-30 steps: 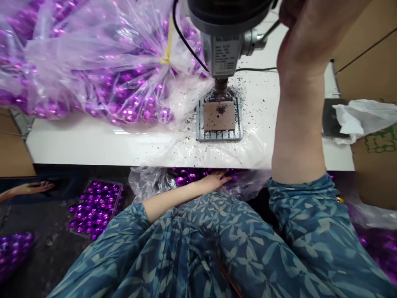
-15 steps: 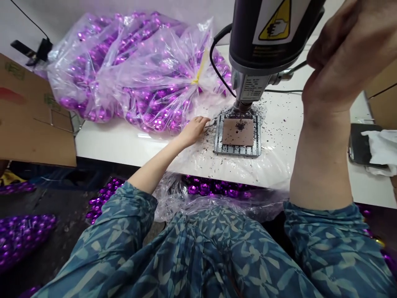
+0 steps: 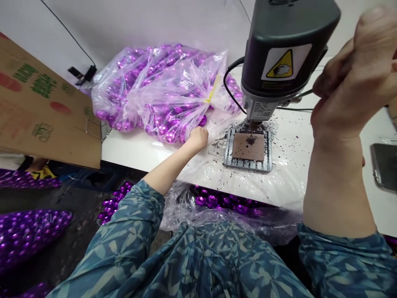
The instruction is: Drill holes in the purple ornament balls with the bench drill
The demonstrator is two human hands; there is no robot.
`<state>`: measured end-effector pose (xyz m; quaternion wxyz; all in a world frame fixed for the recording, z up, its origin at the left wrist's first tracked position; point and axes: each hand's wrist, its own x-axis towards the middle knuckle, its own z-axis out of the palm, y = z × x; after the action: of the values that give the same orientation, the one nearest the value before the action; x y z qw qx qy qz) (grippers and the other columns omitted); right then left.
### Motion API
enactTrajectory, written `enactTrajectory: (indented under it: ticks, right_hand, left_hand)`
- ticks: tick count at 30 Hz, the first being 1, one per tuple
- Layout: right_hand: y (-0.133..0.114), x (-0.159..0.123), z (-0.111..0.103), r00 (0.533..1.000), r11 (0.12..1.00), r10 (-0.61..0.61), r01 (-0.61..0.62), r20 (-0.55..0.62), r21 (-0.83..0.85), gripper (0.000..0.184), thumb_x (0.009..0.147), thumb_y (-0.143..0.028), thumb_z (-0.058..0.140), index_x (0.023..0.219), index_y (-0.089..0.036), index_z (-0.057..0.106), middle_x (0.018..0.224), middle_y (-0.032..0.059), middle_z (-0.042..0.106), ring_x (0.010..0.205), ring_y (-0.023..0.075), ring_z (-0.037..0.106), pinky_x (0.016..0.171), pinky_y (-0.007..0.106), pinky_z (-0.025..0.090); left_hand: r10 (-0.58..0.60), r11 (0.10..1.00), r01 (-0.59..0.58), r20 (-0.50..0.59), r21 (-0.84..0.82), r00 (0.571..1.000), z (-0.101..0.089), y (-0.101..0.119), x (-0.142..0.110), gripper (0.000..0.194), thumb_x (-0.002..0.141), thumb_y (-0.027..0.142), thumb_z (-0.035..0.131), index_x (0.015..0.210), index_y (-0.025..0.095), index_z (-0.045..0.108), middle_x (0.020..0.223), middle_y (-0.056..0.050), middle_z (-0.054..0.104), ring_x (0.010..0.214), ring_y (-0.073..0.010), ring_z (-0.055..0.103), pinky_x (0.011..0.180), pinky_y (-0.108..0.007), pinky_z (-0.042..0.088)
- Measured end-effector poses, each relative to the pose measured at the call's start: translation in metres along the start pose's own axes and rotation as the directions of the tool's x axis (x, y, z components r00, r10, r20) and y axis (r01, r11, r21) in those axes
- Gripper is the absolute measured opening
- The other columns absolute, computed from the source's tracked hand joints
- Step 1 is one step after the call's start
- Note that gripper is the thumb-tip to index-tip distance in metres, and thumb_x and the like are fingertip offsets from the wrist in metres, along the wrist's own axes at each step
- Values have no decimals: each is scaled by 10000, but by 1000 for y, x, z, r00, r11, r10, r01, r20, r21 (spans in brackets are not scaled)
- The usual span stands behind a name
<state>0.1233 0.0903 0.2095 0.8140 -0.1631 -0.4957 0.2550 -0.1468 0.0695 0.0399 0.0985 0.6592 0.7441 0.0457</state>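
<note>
My right hand (image 3: 356, 70) is wrapped round the feed handle (image 3: 305, 94) of a small drill press (image 3: 279, 78), high on its right side. Below the drill's chuck (image 3: 254, 125), a brown board (image 3: 248, 151) with a small hole lies on the slotted metal base (image 3: 248, 166), dusted with dark shavings. To the left of that base, my left hand (image 3: 199, 138) is curled closed at the edge of a clear bag of shiny purple balls (image 3: 164, 95). One purple ball (image 3: 202, 121) shows just beyond its knuckles; whatever the fingers hold is hidden.
A cardboard box (image 3: 49, 103) stands at the left end of the white table (image 3: 130, 151). Another open bag of purple balls (image 3: 226, 203) sits under the front edge. A dark phone-like object (image 3: 384, 165) lies at right. More purple balls (image 3: 31, 236) are on the floor.
My left hand has gone from fingers stretched toward the drill base to a closed curl beside the bag. My right hand stays on the handle. The view has tilted upward and left.
</note>
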Motion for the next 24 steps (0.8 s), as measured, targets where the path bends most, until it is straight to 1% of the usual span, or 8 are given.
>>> enactTrajectory:
  ticks: [5,8,9,11,13,16,19,24]
  right_hand:
    - [-9,-6,0,1000,999,16,-16,-10,48,514,862,-237,673,571,-209,251,460,-63,193,375,35,336,475,280,65]
    - [-10,-7,1,1000,1000,-9,8,7,16,512,880,-228,647,571,-200,241,460,-61,194,375,24,319,490,274,82]
    - [-10,-7,1,1000,1000,-25,25,7,0,532,884,-248,656,565,-196,233,455,-61,195,370,19,307,489,272,79]
    - [-9,-6,2,999,998,-52,53,3,-40,613,876,-365,705,560,-191,210,448,-64,194,363,13,303,478,265,74]
    - [-6,-4,3,998,994,-70,69,-7,-83,700,833,-520,741,561,-194,184,436,-71,176,353,10,299,459,260,72]
    - [1,-1,4,995,984,-89,83,-33,-155,741,814,-676,677,587,-219,140,423,-78,153,337,12,262,438,278,67]
    - [6,-1,4,990,965,-130,115,-48,-234,703,833,-736,554,601,-228,126,422,-74,161,341,12,217,446,299,75]
    - [9,-3,6,988,943,-149,130,-40,-305,619,909,-703,421,623,-226,149,428,-66,181,365,-1,169,471,276,116]
  left_hand:
    - [0,999,-1,-32,-39,999,-15,3,-3,240,794,-29,685,974,86,795,1271,-274,696,1239,-436,704,1072,-584,551]
    - [94,954,-145,-197,-262,976,-20,6,-14,302,882,80,711,1162,176,769,1394,-200,640,1206,-345,714,1074,-529,576]
    - [128,882,-227,-255,-412,958,-20,9,-19,320,928,153,712,1241,212,737,1393,-169,645,1191,-307,715,1056,-501,598]
    - [160,613,-325,-290,-720,944,-18,17,-30,341,1015,320,665,1352,265,665,1349,-124,680,1154,-249,724,994,-453,646]
    - [179,346,-248,-196,-905,964,-14,27,-40,353,1077,457,563,1380,288,631,1306,-111,708,1119,-236,745,930,-450,681]
    - [215,156,-81,-46,-984,975,-5,42,-52,446,1086,601,484,1337,271,647,1285,-135,725,1131,-279,760,908,-507,696]
    - [210,95,-2,18,-995,977,4,52,-57,496,1068,657,502,1311,250,648,1255,-155,746,1179,-297,753,909,-501,691]
    - [165,130,32,53,-991,985,14,52,-61,564,856,491,882,1304,268,623,1194,-88,763,924,-186,772,772,-341,663]
